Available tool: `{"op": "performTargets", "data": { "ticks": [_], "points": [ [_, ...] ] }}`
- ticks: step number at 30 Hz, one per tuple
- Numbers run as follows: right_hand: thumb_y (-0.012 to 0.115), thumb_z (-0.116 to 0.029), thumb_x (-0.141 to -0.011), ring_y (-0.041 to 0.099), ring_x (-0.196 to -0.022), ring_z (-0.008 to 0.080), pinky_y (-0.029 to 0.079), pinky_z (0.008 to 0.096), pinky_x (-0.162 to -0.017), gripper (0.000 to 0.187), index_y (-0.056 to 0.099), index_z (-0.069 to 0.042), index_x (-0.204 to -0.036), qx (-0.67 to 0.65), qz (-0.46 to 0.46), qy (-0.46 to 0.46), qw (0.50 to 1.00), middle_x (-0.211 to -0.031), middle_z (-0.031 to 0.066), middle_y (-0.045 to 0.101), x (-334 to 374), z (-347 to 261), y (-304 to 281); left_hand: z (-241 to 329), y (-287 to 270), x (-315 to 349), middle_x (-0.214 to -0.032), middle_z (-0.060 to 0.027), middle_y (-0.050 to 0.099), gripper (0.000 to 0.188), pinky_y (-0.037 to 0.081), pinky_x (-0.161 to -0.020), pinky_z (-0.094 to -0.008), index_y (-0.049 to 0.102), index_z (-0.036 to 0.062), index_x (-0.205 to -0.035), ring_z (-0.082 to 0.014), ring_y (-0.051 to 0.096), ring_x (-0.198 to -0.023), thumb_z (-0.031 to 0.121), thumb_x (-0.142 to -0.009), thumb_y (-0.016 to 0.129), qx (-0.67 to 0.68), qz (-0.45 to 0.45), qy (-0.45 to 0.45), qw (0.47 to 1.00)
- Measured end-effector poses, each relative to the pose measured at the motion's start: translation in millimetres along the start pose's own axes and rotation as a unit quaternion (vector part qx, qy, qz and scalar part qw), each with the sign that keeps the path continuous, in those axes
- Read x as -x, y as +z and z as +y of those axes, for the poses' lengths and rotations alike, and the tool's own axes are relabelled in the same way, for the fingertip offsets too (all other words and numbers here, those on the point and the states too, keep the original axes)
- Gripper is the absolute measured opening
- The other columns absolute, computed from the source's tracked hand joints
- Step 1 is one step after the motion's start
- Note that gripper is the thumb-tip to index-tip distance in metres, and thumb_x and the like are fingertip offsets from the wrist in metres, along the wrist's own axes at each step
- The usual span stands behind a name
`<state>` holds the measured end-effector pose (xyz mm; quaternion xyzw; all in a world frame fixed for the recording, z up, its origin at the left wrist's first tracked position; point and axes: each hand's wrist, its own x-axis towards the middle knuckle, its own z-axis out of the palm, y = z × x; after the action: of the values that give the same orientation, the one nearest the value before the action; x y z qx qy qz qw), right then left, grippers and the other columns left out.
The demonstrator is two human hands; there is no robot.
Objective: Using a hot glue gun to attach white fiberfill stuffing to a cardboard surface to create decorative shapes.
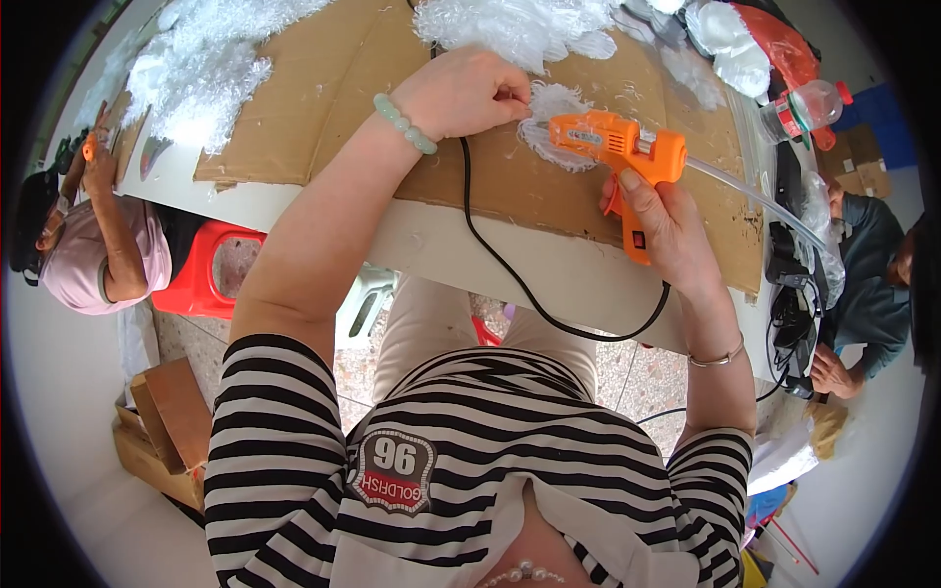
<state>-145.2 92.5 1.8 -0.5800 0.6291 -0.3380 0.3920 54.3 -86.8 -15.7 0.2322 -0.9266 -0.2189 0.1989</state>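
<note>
My right hand grips an orange glue gun by its handle, with a clear glue stick sticking out of its rear. The gun's front end lies over a white, feathery oval piece on the cardboard. My left hand is closed in a pinch at that piece's left edge. What its fingertips hold is too small to make out. A black cord runs from beneath my left wrist, dips past the table's front edge and rises toward my right hand.
Brown cardboard covers the white table. White shiny fluff is heaped at far left, with more fluff at the back. A plastic bottle lies at right. Co-workers sit left and right; a red stool is at left.
</note>
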Motion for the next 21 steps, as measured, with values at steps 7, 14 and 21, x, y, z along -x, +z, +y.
{"op": "performTargets", "data": {
  "ticks": [7,14,21],
  "points": [
    [0.045,-0.044,-0.093,0.051,-0.073,0.0107,0.039,0.0242,-0.065,0.043,0.054,-0.003,-0.09,-0.005,0.01,-0.01,1.0,-0.077,0.0026,0.055,3,-1,2,-1,2,1,-0.067,-0.01,0.06,0.013,0.043,-0.057,-0.0324,0.064,0.0041,-0.079,-0.0236,0.054,-0.061,0.016,-0.075,0.063,0.017,0.006,0.017,1.0],
    [0.045,-0.041,-0.093,0.051,-0.072,0.0117,0.041,0.0255,-0.066,0.04,0.052,-0.002,-0.096,-0.022,0.009,0.007,1.0,-0.08,0.0026,0.054,8,4,1,-4,6,1,-0.066,-0.0108,0.059,0.013,0.043,-0.058,-0.0341,0.063,0.0044,-0.077,-0.025,0.055,-0.062,0.017,-0.075,0.063,0.023,0.028,0.017,0.999],
    [0.046,-0.042,-0.093,0.052,-0.072,0.0109,0.041,0.0242,-0.065,0.04,0.051,-0.003,-0.1,-0.046,0.008,0.006,0.999,-0.082,0.0026,0.054,13,4,1,-6,4,1,-0.066,-0.0111,0.059,0.013,0.044,-0.059,-0.0346,0.062,0.0036,-0.076,-0.026,0.056,-0.063,0.016,-0.075,0.062,0.017,0.031,0.03,0.999]
  ]
}}
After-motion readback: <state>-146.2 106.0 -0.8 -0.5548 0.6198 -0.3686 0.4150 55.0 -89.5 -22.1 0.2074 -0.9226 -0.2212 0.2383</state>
